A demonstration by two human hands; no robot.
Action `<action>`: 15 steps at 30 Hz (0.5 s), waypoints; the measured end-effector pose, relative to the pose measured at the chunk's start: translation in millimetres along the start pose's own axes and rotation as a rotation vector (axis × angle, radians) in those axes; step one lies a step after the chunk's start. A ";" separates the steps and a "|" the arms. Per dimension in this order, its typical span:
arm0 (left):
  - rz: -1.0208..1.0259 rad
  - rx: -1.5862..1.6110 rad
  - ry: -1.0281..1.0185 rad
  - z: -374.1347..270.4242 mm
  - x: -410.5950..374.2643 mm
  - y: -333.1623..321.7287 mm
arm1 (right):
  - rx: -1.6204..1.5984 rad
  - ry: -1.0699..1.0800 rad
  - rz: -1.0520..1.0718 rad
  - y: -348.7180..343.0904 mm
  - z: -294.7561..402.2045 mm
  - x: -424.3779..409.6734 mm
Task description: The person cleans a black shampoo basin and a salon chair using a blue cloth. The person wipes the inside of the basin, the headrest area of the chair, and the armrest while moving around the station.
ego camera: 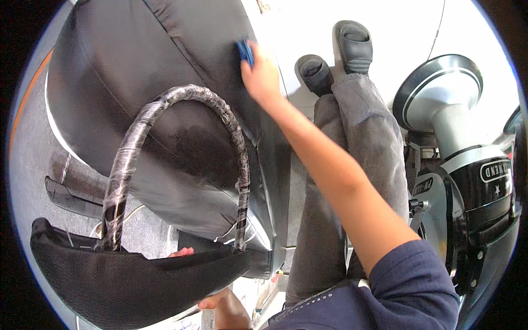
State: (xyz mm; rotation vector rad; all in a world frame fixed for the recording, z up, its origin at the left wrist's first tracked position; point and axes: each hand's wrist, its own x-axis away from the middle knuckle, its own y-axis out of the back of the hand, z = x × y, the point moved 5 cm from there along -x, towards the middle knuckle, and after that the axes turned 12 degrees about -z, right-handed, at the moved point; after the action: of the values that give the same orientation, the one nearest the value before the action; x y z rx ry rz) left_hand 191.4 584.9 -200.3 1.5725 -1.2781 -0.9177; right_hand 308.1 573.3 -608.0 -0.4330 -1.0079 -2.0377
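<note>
My right hand (262,76) is closed around a small blue object (245,53), which looks like a folded cloth or pad, against the black leather-like upholstery (206,45) near its right edge. My left hand (211,301) grips a black padded part (136,280) at lower left, with the thumb below it and fingertips showing above its upper edge. From this padded part rises a curved tube (189,93) wrapped in clear plastic film, arching over the upholstery. The rest of my left hand is hidden behind the padding.
My legs (371,136) and black slides (355,45) are right of the upholstery. At the right stands a black and silver machine (478,185) bearing writing, with a flared round part (441,90). A dark translucent plastic piece (72,198) lies at the left.
</note>
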 end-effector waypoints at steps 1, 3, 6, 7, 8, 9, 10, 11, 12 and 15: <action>-0.008 -0.022 0.010 -0.7 -0.7 1.1 | 0.050 -0.152 0.150 -0.4 -18.2 27.7; -0.007 -0.052 0.028 -4.5 -3.2 -2.0 | 0.120 -0.218 0.153 8.8 -55.1 81.7; -0.043 -0.046 0.047 -3.0 1.6 6.2 | 0.384 -0.538 0.520 10.9 -97.3 164.3; -0.017 -0.014 0.052 -0.7 -1.3 -0.9 | 0.429 -0.615 0.571 16.8 -123.3 186.3; -0.004 0.007 0.049 -2.9 -3.4 -2.6 | 0.470 -0.708 0.702 17.5 -143.7 214.2; 0.015 0.058 0.040 -3.9 -6.8 -10.3 | 0.593 -0.810 0.832 14.0 -170.5 233.0; 0.048 0.088 0.020 -2.9 -6.0 -9.9 | 0.551 -0.829 0.806 10.8 -167.6 225.5; 0.070 0.094 0.042 -2.9 -5.7 -9.0 | 0.508 -0.848 0.779 7.3 -164.9 216.5; 0.095 0.107 0.065 -2.0 -4.6 -9.0 | 0.469 -0.868 0.746 5.9 -160.7 204.5; 0.051 0.152 0.005 -3.1 -2.0 -15.3 | 0.326 -0.848 0.617 1.9 -135.9 160.0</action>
State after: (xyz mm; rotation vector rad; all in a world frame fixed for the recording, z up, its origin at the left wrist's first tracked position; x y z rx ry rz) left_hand 198.8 588.6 -213.6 1.6492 -1.4056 -0.8000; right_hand 216.7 384.7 -596.2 -1.3025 -1.4295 -1.0883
